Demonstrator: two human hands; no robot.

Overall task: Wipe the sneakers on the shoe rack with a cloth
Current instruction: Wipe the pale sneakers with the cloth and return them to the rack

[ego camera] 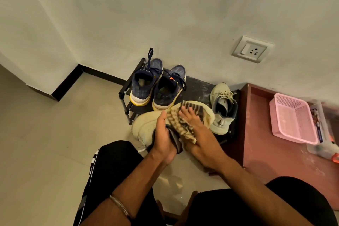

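A cream sneaker (145, 124) is held up in front of the black shoe rack (198, 86), tipped on its side. My left hand (162, 137) grips it at the heel opening. My right hand (194, 130) presses a brown-and-cream striped cloth (183, 124) flat against the shoe. Its cream partner (222, 108) stands on the right end of the rack. Two navy sneakers with yellow soles (157, 86) stand side by side on the left end, heels toward me.
A reddish-brown low cabinet (260, 152) stands right of the rack, carrying a pink plastic basket (291, 117) and a clear box (322, 134). A wall socket (252, 49) sits above. Tiled floor (55, 134) stretches left. My knees in black trousers fill the bottom.
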